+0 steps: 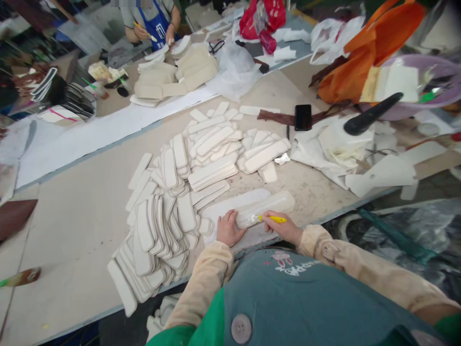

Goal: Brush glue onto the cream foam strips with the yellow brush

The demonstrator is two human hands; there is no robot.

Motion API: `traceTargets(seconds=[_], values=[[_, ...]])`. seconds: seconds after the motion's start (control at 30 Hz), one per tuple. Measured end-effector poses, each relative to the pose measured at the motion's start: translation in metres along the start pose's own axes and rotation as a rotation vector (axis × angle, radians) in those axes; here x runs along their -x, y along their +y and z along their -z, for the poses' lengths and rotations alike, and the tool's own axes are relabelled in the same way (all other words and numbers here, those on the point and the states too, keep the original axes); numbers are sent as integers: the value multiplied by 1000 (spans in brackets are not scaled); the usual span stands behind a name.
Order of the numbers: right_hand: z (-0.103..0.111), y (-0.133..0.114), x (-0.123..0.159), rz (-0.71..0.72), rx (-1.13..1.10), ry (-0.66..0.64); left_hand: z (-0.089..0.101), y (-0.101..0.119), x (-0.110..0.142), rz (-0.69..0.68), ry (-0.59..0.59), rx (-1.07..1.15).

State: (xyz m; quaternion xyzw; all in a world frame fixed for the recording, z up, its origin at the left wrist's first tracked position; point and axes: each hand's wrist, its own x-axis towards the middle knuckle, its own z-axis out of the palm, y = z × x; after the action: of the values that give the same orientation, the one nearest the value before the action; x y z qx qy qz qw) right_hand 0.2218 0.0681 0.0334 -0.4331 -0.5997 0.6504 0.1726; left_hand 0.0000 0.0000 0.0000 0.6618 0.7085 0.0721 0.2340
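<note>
Right grip, the hand (284, 227), clenched on yellow brush (278, 219); bristles on glossy pale strip (281, 203), just beyond the grip. Strip's long axis runs left to far right. Left hand (229, 229) spread, nearer its left end. Loose pieces (212, 170) farther out on tabletop (90, 206).

So the brush (273, 219) has a bright yellow handle, and the strips (214, 170) are all off-white on a greyish-beige bench (72, 235). Loving the orange bag (374, 48) next to that pale purple basin (441, 79). Apron's (309, 298) a grey-teal with white lettering and a pink bunny print, sleeves (209, 269) are cream.
</note>
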Motion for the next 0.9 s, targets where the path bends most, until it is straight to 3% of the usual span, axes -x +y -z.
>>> traceTargets(seconds=[0.33, 0.5, 0.67, 0.9], values=[[76, 11, 23, -20, 33, 281, 0, 0, -2, -7, -2, -10], [100, 15, 28, -26, 82, 394, 1, 2, -2, -1, 1, -48], [96, 8, 29, 48, 34, 444, 0, 1, 0, 9, -15, -74], [77, 8, 17, 37, -5, 336, 0, 1, 2, 12, -15, -75]])
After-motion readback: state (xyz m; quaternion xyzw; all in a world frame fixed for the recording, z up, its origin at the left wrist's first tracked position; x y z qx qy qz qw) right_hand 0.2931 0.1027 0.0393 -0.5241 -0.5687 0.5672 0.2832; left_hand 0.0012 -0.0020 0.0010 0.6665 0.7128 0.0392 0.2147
